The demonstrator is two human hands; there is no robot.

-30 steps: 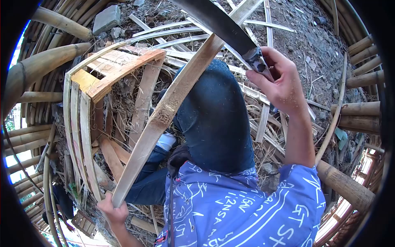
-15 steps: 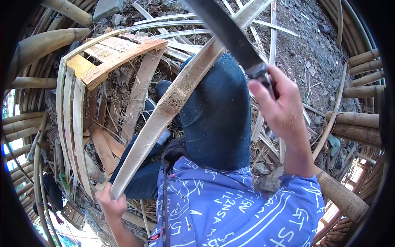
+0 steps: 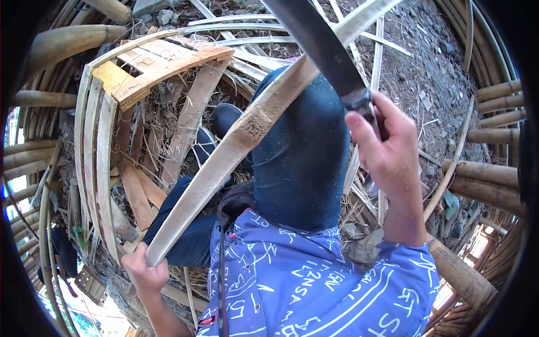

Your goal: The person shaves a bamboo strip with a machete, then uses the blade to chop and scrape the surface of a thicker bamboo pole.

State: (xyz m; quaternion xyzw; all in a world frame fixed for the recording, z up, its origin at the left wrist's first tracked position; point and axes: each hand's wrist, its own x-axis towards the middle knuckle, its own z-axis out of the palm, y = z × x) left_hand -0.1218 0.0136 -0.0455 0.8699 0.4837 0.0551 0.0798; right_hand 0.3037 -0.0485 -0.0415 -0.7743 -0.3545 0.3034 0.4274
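Observation:
A long split bamboo strip (image 3: 208, 177) runs slantwise from lower left to upper right, across my raised knee in jeans (image 3: 300, 163). A dark node shows midway along it. My left hand (image 3: 145, 271) is closed round its lower end, thumb on top. In my right hand (image 3: 387, 135) I grip the handle of a machete (image 3: 323, 48). The broad dark blade points up and left, overlapping the far part of the strip in this view. The top of the blade runs out of the picture.
A wooden crate (image 3: 163, 73) stands at the left, with shavings and slats about it. More bamboo strips (image 3: 241, 27) lie on the rocky ground (image 3: 418, 73) ahead. Bamboo pole walls (image 3: 488, 168) curve round both sides. A thick pole (image 3: 463, 275) lies at lower right.
The machete and my right hand have shifted slightly right and down. The strip's lower end and my left hand have moved a little left; its far end has shifted right.

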